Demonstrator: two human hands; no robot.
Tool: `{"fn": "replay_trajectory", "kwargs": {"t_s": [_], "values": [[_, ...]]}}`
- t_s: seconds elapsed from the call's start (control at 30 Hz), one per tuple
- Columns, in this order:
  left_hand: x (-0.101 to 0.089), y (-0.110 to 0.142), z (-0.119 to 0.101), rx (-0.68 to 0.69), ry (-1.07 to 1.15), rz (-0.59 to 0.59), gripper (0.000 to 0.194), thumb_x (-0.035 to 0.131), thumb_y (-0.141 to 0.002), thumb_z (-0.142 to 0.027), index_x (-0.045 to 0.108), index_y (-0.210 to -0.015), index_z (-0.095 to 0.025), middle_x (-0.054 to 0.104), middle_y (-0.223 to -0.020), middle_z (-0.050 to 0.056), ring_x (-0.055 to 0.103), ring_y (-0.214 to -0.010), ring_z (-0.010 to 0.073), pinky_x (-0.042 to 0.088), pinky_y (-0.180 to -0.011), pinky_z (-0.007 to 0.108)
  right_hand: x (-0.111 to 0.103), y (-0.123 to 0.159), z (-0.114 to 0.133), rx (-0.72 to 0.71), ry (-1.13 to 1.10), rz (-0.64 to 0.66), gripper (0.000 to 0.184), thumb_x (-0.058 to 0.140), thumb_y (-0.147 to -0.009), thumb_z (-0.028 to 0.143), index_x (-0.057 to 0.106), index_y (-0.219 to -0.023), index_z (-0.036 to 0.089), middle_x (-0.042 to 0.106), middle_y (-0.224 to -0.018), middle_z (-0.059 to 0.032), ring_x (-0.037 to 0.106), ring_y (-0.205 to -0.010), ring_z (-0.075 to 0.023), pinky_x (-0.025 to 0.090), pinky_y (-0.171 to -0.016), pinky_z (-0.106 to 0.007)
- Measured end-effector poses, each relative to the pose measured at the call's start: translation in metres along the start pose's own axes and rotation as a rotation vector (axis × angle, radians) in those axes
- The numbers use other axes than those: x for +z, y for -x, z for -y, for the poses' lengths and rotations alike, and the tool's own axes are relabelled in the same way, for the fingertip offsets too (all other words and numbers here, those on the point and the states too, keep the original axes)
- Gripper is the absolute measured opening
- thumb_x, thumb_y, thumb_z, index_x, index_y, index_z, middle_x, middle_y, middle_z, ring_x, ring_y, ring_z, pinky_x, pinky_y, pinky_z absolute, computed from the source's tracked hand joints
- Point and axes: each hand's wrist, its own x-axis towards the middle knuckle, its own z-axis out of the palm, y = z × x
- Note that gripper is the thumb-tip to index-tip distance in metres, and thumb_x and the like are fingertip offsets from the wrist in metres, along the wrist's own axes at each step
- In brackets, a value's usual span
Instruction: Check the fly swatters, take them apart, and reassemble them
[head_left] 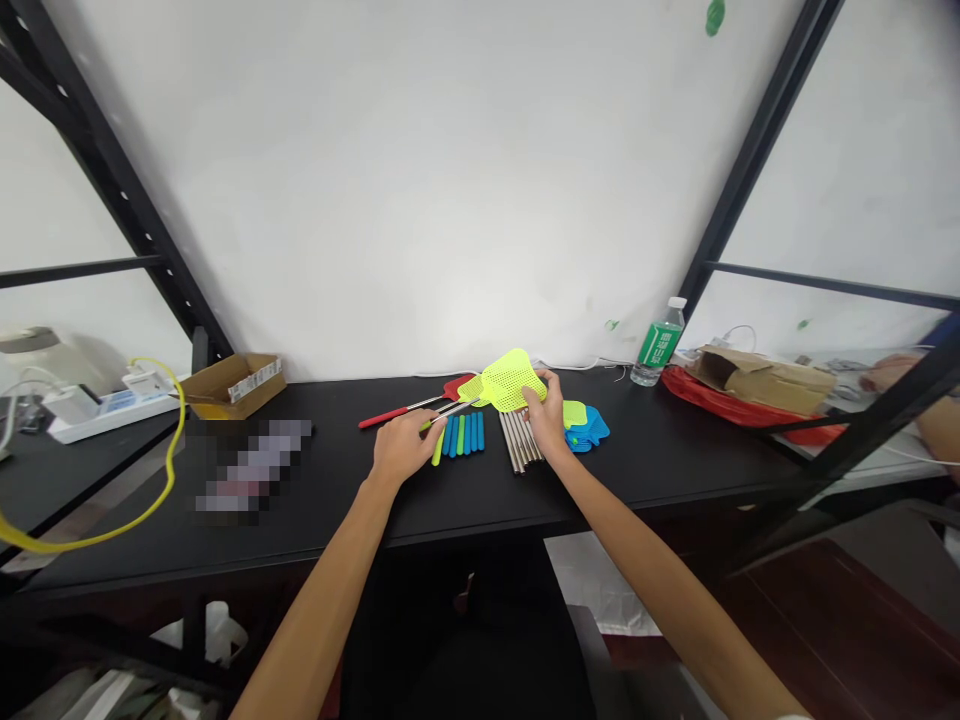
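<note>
Right hand (547, 410): fingers pinching edge of yellow-green mesh paddle (514, 383). Left hand (405, 442): fingers closed around a handle end, rod extending toward paddle. Between hands, on black bench (337, 510): blue and green grips (465, 436), metal rods (520, 440).

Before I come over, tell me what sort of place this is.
Probably an assembly workspace: blue and green handles and metal rods lie in rows on a black table, and the right hand holds a yellow-green mesh paddle.
</note>
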Motion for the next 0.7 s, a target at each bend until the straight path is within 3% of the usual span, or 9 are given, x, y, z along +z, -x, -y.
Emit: {"fn": "replay_trajectory", "kwargs": {"t_s": [0.17, 0.7], "values": [[0.0006, 0.0, 0.0006, 0.002, -0.004, -0.004, 0.045, 0.039, -0.097, -0.053, 0.074, -0.105, -0.025, 0.077, -0.101, 0.005, 0.069, -0.089, 0.0234, 0.044, -0.066, 0.029, 0.0011, 0.0027, 0.0012, -0.025, 0.041, -0.009, 0.037, 0.059, -0.082, 0.035, 0.048, -0.116, 0.025, 0.062, -0.085, -0.0026, 0.061, -0.066, -0.0194, 0.048, -0.05, -0.028], [0.0012, 0.0003, 0.0022, -0.008, -0.012, 0.004, 0.048, 0.039, -0.097, -0.054, 0.074, -0.109, -0.024, 0.076, -0.103, 0.005, 0.07, -0.089, 0.0234, 0.044, -0.065, 0.029, 0.0012, 0.004, 0.0013, -0.056, 0.106, 0.009, 0.036, 0.06, -0.083, 0.037, 0.047, -0.114, 0.025, 0.061, -0.078, -0.0006, 0.056, -0.056, -0.0168, 0.053, -0.053, -0.032]]}}
